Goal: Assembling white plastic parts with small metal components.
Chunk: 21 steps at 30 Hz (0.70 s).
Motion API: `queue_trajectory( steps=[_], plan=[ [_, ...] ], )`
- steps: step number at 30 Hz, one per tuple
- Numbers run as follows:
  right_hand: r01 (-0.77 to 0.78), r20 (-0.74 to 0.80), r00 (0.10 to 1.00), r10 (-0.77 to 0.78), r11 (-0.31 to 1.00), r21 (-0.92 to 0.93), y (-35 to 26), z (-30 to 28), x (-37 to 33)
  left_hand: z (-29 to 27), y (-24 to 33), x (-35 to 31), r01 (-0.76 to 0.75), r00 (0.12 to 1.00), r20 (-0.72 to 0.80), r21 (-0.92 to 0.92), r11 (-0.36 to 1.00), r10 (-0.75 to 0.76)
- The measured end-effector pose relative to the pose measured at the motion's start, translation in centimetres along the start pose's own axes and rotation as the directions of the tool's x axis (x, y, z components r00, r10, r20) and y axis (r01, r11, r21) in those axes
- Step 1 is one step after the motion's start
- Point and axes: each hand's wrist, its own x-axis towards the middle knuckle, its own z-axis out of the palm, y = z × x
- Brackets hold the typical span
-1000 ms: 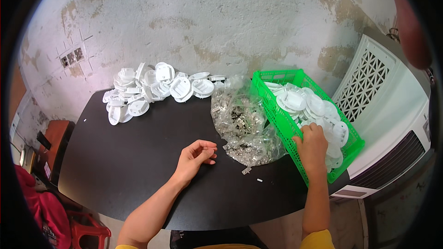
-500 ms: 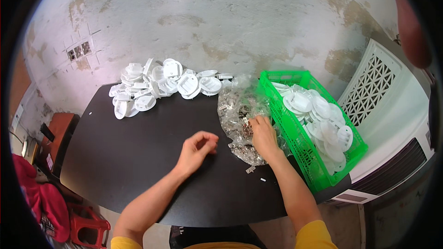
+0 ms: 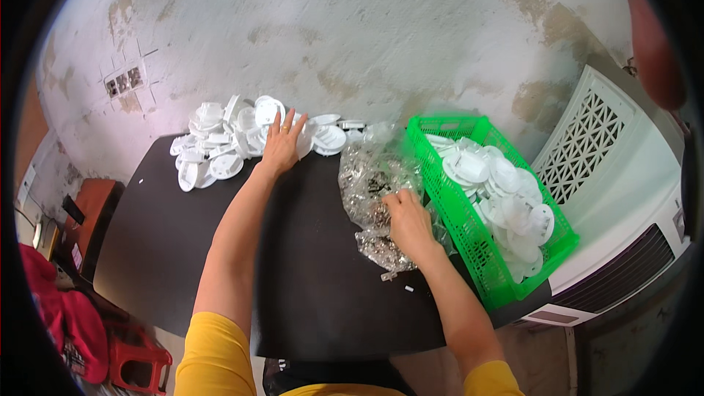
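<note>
Far across the dark table, my left hand (image 3: pixel 281 145) reaches over a heap of round white plastic parts (image 3: pixel 224 166). Its fingers are spread, and they touch or hover just over the right part of the heap. My right hand (image 3: pixel 408 221) is at a clear plastic bag (image 3: pixel 356 191) full of small metallic pieces. The right fingers are bent together down at the bag's opening; their tips are partly hidden, so what they pinch does not show.
To the right of the bag stands a green plastic basket (image 3: pixel 469 268) holding many more white round parts (image 3: pixel 506 176). A small white piece (image 3: pixel 409 288) lies near the bag. A white air cooler (image 3: pixel 587 271) stands beyond the basket, and a red stool (image 3: pixel 139 356) at lower left.
My left hand has moved from mid-table, where its fingers were curled, forward to the white heap, and its fingers have spread. The right hand stays at the bag.
</note>
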Motion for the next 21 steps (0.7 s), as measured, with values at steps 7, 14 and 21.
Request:
queue_trajectory(
  steps=[7,14,21],
  plan=[
    [-0.026,-0.043,0.999,0.030,0.996,0.089,0.0,0.0,-0.8,-2.0,0.6,-0.1,0.010,1.000,0.023,0.170,0.985,-0.015],
    [-0.017,-0.137,0.989,0.047,0.978,0.209,0.0,-0.7,-0.5,-7.0,2.4,-4.7,0.223,0.974,0.024,-0.221,0.949,-0.223],
    [-0.072,-0.064,0.994,0.094,0.955,0.288,0.2,-1.0,-0.4,-7.5,10.0,-13.2,0.566,0.789,0.519,-0.822,0.061,-0.328]
  ],
)
